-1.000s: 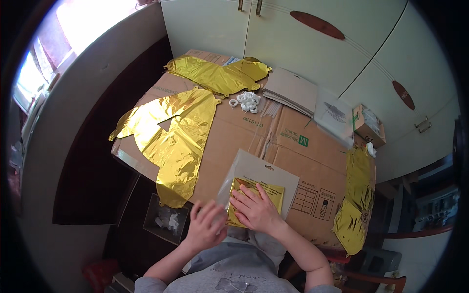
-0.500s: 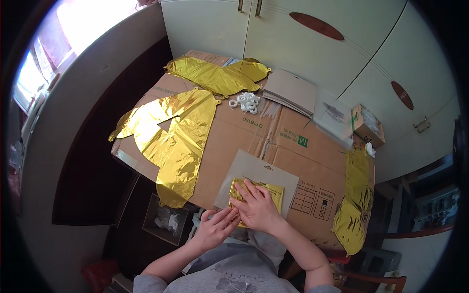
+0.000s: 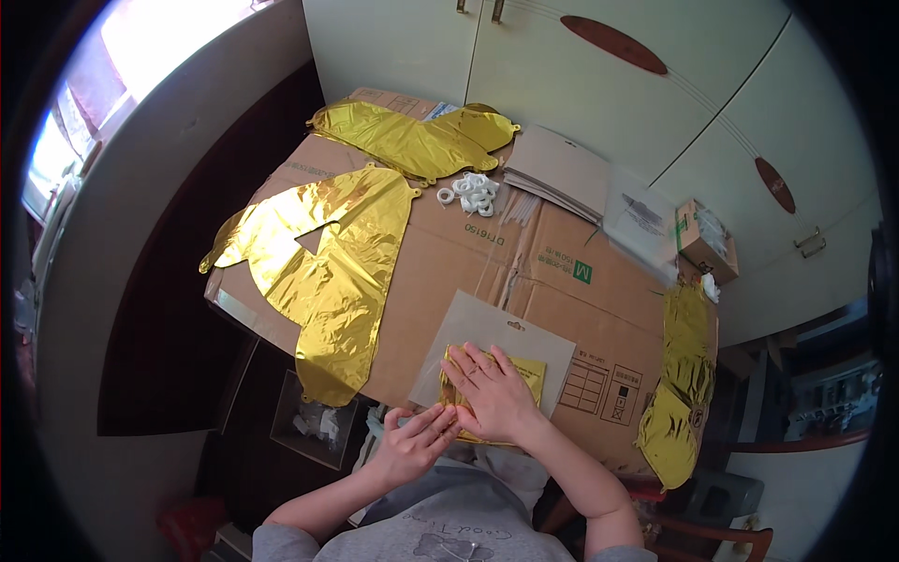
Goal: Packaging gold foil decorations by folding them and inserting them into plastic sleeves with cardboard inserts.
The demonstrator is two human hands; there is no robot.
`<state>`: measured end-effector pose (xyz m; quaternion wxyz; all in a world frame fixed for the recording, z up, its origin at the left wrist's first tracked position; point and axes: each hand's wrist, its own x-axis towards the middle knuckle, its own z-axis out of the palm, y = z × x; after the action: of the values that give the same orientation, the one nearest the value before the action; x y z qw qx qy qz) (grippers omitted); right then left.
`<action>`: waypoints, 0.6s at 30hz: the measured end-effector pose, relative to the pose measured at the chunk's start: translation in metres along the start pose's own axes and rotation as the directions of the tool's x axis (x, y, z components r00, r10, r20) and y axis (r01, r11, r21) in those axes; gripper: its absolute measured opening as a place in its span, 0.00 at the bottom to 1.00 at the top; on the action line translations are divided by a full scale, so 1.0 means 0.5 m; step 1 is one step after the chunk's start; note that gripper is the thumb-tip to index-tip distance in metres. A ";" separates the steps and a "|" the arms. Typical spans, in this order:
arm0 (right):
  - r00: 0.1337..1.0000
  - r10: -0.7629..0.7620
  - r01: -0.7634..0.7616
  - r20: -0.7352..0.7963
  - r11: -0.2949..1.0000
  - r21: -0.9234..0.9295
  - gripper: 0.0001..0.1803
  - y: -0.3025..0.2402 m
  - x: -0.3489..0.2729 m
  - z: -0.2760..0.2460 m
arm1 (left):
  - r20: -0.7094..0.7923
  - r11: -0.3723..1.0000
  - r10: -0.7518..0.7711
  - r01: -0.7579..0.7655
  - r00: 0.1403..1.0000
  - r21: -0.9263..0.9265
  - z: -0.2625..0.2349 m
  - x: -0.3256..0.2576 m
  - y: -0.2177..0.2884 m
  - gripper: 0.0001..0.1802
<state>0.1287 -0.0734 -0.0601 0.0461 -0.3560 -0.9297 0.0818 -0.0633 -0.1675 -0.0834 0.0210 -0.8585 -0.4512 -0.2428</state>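
Note:
A folded gold foil balloon [image 3: 531, 377] lies on a grey backing card [image 3: 464, 323] with a hanging slot, at the near edge of the cardboard. My right hand [image 3: 496, 395] rests flat over the foil, fingers stretched out, and hides much of it. At the foil's near left corner is my left hand [image 3: 415, 442], fingers extended and thumb apart, its fingertips meeting the right hand's thumb. Whether the left fingertips pinch the foil's edge is hidden.
Unfolded gold foil balloons lie at the left [image 3: 351, 281], back [image 3: 403, 136] and right [image 3: 684, 375] of the cardboard [image 3: 449, 253]. White ribbon rolls [image 3: 478, 194], a stack of grey cards [image 3: 557, 173], clear bags [image 3: 640, 225] and a small box [image 3: 704, 239] sit along the back.
My right hand has flattened over the foil, its fingers straighter and closer together. My left hand stays at the near left corner, almost unmoved.

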 end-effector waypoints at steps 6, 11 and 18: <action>0.997 0.011 -0.010 0.072 1.000 -0.019 0.37 -0.002 0.004 -0.012 | 0.060 0.998 -0.026 0.030 0.998 -0.062 0.004 -0.011 0.000 0.22; 1.000 -0.001 0.001 -0.001 0.998 0.061 0.35 0.004 0.001 0.002 | 0.034 0.998 -0.016 0.019 0.999 -0.065 0.004 -0.009 -0.002 0.22; 0.998 0.001 0.004 -0.064 0.998 0.064 0.32 0.008 -0.003 0.001 | 0.046 0.995 0.085 -0.083 0.995 -0.049 -0.022 0.017 -0.017 0.21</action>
<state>0.1323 -0.0716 -0.0612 0.0873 -0.3561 -0.9250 0.0999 -0.0703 -0.1588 -0.0718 0.0002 -0.8825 -0.4094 -0.2313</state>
